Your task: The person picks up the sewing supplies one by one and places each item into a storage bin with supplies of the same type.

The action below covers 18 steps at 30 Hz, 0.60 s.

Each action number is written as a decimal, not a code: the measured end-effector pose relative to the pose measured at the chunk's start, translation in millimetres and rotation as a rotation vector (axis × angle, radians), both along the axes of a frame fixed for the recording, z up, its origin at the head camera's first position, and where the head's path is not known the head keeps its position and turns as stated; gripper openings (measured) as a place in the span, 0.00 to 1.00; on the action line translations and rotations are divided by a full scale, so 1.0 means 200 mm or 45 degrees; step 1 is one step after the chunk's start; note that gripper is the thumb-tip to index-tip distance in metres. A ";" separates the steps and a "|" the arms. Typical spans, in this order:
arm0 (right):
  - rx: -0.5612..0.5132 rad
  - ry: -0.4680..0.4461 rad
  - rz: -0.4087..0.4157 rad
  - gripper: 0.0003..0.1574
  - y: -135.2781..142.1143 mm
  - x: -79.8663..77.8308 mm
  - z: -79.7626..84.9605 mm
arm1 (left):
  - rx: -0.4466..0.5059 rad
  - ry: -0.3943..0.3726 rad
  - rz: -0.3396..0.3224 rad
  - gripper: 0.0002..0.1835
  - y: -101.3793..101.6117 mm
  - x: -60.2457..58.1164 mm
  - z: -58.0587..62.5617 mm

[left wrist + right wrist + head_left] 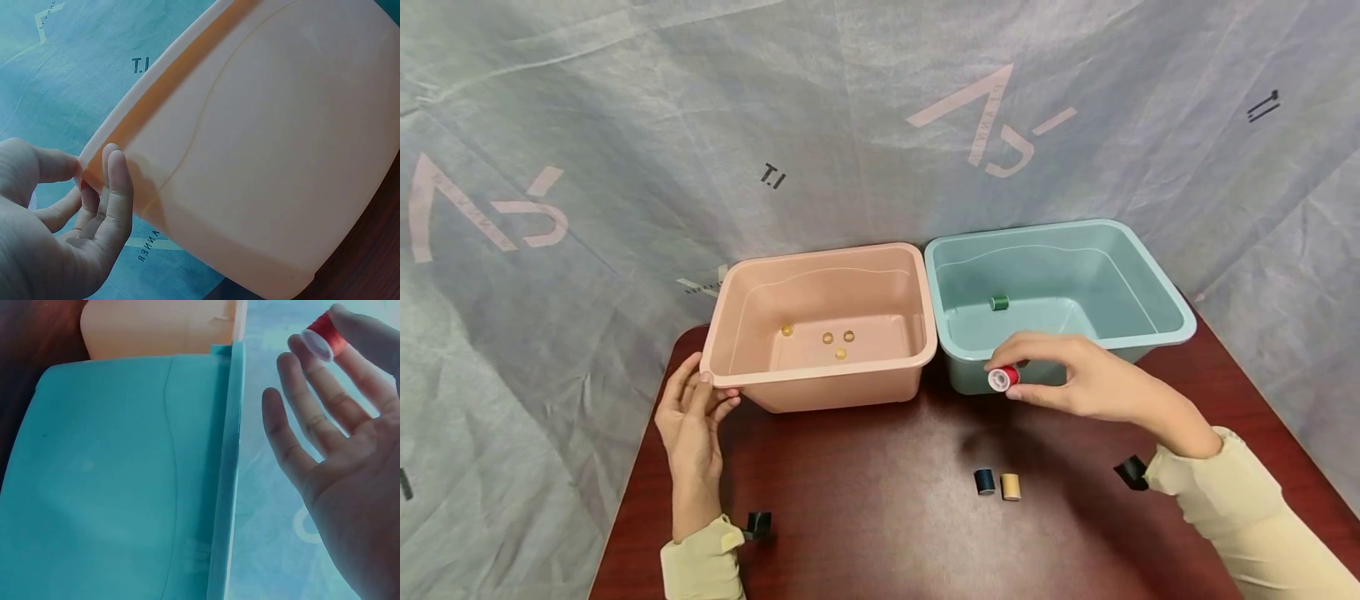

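Between thumb and fingertips my right hand (pixel 1078 379) pinches a red thread spool (pixel 1004 378), held in front of the near rim of the teal basin (pixel 1150 340). The right wrist view shows the same red spool (pixel 325 336) with its white end toward the camera. My left hand (pixel 691 425) grips the near left corner of the pink basin (pixel 842 390), thumb and fingers on its rim. A green thread spool (pixel 999 302) lies inside the teal basin. On the table, a dark blue spool (pixel 984 481) and a pale yellow spool (pixel 1011 487) stand side by side.
Several small yellowish, shiny pieces (pixel 840 353) lie on the pink basin's floor. The two basins sit side by side at the back of the dark red table (pixel 865 517). Grey printed sheeting (pixel 850 125) hangs behind and around them.
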State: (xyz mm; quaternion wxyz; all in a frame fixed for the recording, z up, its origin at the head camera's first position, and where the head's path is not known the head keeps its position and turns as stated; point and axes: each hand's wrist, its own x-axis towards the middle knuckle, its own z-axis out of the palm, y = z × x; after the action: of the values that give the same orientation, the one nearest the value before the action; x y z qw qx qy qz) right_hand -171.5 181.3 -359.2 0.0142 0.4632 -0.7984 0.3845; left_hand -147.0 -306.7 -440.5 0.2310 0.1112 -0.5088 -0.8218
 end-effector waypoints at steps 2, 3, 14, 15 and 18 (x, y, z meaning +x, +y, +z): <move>-0.043 -0.025 0.024 0.29 0.00 -0.02 0.02 | -0.007 -0.004 -0.002 0.24 0.00 0.00 0.00; -0.055 -0.029 0.031 0.29 0.00 -0.04 0.03 | -0.009 -0.005 -0.001 0.24 0.00 0.00 0.01; -0.047 -0.251 -0.024 0.23 0.04 -0.20 0.13 | -0.005 -0.003 -0.004 0.24 -0.01 -0.01 0.02; -0.060 -0.276 -0.023 0.23 0.05 -0.22 0.14 | -0.004 -0.004 -0.004 0.24 -0.01 -0.01 0.02; -0.107 -0.367 -0.002 0.20 0.05 -0.28 0.16 | -0.002 -0.005 -0.009 0.24 -0.01 -0.01 0.02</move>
State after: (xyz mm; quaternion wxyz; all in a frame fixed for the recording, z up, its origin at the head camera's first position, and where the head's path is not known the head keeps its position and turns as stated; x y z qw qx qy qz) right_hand -227.8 191.7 -326.9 -0.0810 0.4015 -0.7757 0.4801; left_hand -149.0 -308.2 -436.4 0.2273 0.1108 -0.5102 -0.8220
